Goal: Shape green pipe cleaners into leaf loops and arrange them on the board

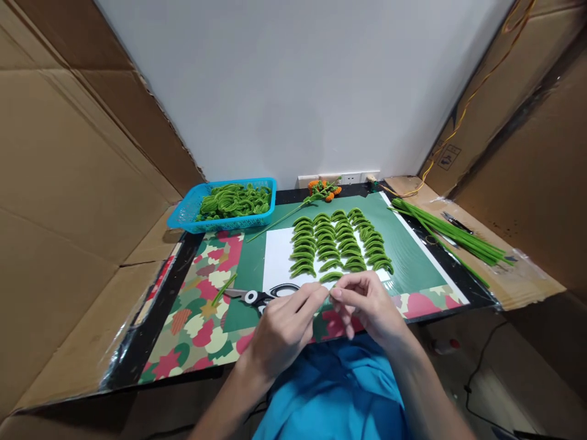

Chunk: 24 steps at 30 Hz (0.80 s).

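Note:
My left hand (pixel 293 318) and my right hand (pixel 367 302) meet at their fingertips over the table's front edge. Both are closed in a pinch; whatever is between the fingers is too small or hidden to make out. Just beyond them lies a single curved green fuzzy piece (pixel 331 277). Several columns of similar curved green pieces (pixel 326 239) cover a white sheet (pixel 277 253). Beside my left hand, partly hidden by it, rest scissors (pixel 257 298) with black-and-white handles. Two short green fuzzy stems (pixel 224 289) lie near the blade tips.
A blue basket (pixel 220 226) of green fuzzy loops stands back left. An orange flower (pixel 324 189) on a long green stem lies at the back. Right are long green fuzzy stems (pixel 452 235) and a dark-handled tool (pixel 457 222). Cardboard walls (pixel 68 183) flank the table.

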Each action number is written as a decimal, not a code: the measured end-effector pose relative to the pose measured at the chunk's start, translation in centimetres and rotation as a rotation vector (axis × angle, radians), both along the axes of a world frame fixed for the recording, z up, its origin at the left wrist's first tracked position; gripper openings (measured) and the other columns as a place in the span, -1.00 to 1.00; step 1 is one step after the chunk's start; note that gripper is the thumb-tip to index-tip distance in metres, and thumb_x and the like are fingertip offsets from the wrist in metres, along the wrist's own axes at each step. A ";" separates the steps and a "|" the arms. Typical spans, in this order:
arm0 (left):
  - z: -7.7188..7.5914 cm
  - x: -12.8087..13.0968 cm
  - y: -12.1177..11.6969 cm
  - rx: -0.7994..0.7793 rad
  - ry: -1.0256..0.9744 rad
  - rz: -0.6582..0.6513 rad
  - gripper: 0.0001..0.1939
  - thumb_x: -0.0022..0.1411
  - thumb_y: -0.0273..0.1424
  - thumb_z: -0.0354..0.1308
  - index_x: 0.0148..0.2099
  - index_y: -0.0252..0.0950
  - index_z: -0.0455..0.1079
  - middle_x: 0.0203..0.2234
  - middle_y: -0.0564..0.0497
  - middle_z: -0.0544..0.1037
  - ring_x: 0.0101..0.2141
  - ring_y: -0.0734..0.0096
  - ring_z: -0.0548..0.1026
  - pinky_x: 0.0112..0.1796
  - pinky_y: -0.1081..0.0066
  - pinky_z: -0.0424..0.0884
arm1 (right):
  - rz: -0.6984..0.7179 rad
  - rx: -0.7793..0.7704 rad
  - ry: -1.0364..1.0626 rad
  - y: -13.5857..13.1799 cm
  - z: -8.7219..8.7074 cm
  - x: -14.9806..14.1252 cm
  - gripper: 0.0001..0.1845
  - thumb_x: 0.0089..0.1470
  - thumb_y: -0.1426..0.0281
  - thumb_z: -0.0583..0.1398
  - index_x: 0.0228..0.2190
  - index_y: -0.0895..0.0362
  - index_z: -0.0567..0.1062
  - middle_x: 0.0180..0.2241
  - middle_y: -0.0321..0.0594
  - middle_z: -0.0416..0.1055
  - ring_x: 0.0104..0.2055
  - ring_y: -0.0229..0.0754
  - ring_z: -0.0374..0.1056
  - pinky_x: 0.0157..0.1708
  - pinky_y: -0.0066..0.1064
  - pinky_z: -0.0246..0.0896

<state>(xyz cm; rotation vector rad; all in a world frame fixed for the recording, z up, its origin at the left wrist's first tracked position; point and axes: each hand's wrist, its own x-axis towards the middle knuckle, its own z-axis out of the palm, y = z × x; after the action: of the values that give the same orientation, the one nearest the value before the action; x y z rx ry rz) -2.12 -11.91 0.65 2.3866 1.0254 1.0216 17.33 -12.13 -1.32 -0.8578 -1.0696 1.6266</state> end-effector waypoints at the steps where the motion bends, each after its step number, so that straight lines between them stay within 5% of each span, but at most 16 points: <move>1: -0.2 0.1 0.1 -0.025 -0.036 0.043 -0.69 0.43 -0.55 0.05 0.01 -0.17 0.57 -0.17 -0.10 0.68 -0.18 0.22 0.65 -0.17 0.39 0.49 | -0.061 0.059 -0.073 0.0 0.1 -0.1 -0.66 0.15 0.13 0.41 -0.43 0.14 0.57 -0.57 -0.30 0.47 -0.66 -0.23 0.38 -0.70 -0.44 0.37; 5: -1.1 0.7 -0.1 -0.382 -0.246 0.168 -0.87 0.46 -0.30 0.20 -0.05 -0.17 0.55 -0.42 0.04 0.59 -0.48 0.38 0.53 -0.43 0.47 0.44 | -0.284 0.444 -0.473 -0.4 0.6 -0.4 -0.84 0.30 0.35 0.28 -0.33 0.13 0.61 -0.37 -0.19 0.54 -0.39 -0.21 0.48 -0.41 -0.47 0.48; 10: -1.4 0.8 -0.9 -0.737 -0.447 0.112 -0.75 0.43 -0.14 0.24 -0.06 -0.21 0.50 -0.61 0.17 0.36 -0.61 0.50 0.37 -0.55 0.55 0.34 | -0.229 0.669 -0.634 -1.1 -0.1 0.7 -0.91 0.36 0.42 0.23 -0.18 0.13 0.57 -0.29 -0.17 0.55 -0.33 -0.21 0.48 -0.38 -0.47 0.45; 13: -0.9 0.7 -1.1 -0.870 -0.487 0.035 -0.72 0.38 -0.13 0.30 -0.14 -0.25 0.48 -0.62 0.19 0.36 -0.65 0.58 0.31 -0.60 0.60 0.24 | -0.242 0.987 -0.795 -1.7 -1.1 1.8 -0.72 0.37 0.51 0.20 0.08 0.17 0.50 -0.13 -0.04 0.59 -0.20 -0.14 0.53 -0.27 -0.39 0.49; 16: -0.6 0.7 -1.2 -1.006 -0.486 -0.048 -0.68 0.35 -0.12 0.33 -0.17 -0.27 0.45 -0.68 0.20 0.36 -0.71 0.63 0.23 -0.67 0.64 0.13 | -0.326 1.255 -0.956 -2.2 -1.8 2.6 -0.69 0.34 0.60 0.19 0.09 0.23 0.50 -0.20 -0.03 0.61 -0.25 -0.12 0.53 -0.35 -0.37 0.43; 24: -1.7 1.1 -1.3 -1.209 -0.606 -0.172 -0.62 0.34 -0.08 0.34 -0.22 -0.30 0.38 -0.59 0.12 0.50 -0.77 0.66 0.29 -0.76 0.66 0.11 | -0.415 1.502 -0.996 -2.5 -2.1 3.4 -0.70 0.26 0.61 0.26 0.03 0.39 0.53 -0.32 0.02 0.59 -0.34 -0.07 0.50 -0.41 -0.28 0.41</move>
<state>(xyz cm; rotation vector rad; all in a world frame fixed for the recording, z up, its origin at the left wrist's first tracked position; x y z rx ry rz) -1.06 -13.18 -1.00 1.0636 0.8056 0.6588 20.71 -14.61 -3.47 -0.6507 -2.0840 -0.2992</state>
